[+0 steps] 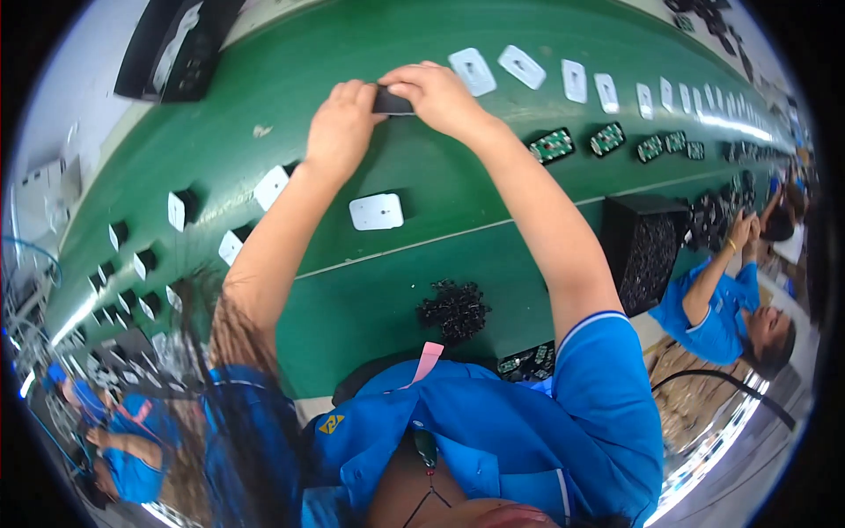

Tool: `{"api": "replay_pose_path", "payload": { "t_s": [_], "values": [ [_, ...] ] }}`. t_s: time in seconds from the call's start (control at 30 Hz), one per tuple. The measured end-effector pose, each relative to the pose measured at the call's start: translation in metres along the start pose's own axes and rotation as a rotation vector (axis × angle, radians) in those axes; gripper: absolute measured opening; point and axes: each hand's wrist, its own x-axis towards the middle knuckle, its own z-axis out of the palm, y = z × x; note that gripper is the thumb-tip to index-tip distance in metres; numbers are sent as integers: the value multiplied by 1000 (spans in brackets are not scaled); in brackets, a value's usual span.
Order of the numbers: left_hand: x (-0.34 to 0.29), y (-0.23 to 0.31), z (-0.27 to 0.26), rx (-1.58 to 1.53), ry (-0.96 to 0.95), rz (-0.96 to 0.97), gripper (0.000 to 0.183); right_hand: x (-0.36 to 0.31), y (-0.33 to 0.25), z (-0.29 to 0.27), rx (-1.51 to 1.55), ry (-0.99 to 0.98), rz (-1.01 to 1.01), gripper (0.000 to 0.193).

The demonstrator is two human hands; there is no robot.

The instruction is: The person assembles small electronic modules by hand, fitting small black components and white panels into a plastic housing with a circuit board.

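While both arms reached out over the green belt (370,282), left hand (339,128) and right hand (437,95) pinched a small black part (392,103) between them, raised clear | white plate (376,211) lay below | black bits (453,310) heaped near the body, within reach.

Green belt (370,282) runs the full width here, white plates (376,212) lined along it and green boards (552,145) on the far right. A pile of black parts (454,309) sits near, a black bin (647,246) beside it.
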Motion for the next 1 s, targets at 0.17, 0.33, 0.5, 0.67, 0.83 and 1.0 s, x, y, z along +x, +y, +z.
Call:
{"api": "replay_pose_path", "payload": {
  "t_s": [0.17, 0.33, 0.5, 0.67, 0.83, 1.0],
  "values": [
    [21, -18, -9, -298, -165, -153, 28, -21, -11, 13, 49, 485, 25, 25],
    [18, -38, -24, -822, -592, -535, 33, -105, -47, -5, 147, 570, 53, 15],
    [28, -32, -29, -751, -712, -698, 35, -213, -57, -10, 48, 498, 161, 16],
    [23, -30, -40, -212, -542, -552, 43, -279, -72, -33, -83, 464, 163, 19],
    [-30, 70, -76, -494, -81, -240, 26, -337, -71, -52, -335, 573, 321, 21],
    [-127, 218, -147, -1017, -648, 55, 32, -366, -62, -37, -308, 636, 379, 18]
  ]
}}
